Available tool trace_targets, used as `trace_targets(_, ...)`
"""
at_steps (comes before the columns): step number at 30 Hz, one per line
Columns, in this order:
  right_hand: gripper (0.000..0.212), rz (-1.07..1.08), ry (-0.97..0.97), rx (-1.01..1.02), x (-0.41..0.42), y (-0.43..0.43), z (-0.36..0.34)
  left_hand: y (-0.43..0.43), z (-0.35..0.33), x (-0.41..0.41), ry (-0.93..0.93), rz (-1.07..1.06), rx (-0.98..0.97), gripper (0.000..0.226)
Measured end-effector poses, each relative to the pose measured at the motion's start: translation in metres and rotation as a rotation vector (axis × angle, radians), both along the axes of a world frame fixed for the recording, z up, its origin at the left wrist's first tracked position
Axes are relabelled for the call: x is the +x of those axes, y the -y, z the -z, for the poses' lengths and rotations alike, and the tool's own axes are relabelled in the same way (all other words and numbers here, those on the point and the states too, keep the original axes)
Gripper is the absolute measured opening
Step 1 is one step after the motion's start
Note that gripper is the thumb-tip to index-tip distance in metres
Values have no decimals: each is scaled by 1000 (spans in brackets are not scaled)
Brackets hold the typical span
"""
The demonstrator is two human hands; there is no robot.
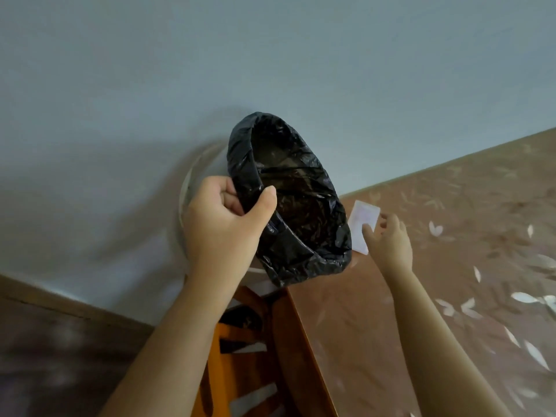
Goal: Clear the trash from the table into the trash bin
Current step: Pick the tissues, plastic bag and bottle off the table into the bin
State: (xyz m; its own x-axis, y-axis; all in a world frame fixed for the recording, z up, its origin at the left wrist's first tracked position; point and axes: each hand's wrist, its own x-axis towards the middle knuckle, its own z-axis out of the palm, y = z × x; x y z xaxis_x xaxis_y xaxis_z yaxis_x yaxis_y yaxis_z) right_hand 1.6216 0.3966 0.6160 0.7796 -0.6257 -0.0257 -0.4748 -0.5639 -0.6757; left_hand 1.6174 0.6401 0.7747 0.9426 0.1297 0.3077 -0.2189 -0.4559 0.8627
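The left grip [222,224] is clamped on the rim of the bin [237,145], thumb inside and fingers outside over its black liner [301,200]. The bin is held tilted in the air, mouth towards the camera, its lower rim at the edge of the bench [451,266]. A white slip [359,218] lies on the bench just beside the bin. The right grip [388,239] touches the slip; I cannot tell whether it pinches it. An orange chair [240,341] stands below the bin.
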Motion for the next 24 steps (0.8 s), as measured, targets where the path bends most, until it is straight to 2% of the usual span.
trace_targets(12, 44, 94, -53, 17, 66, 19, 49, 5, 19, 13, -42, -65, 62, 34)
trace_targets(24, 38, 186, -82, 67, 83, 17, 64, 3, 23, 18, -56, -68, 38, 33)
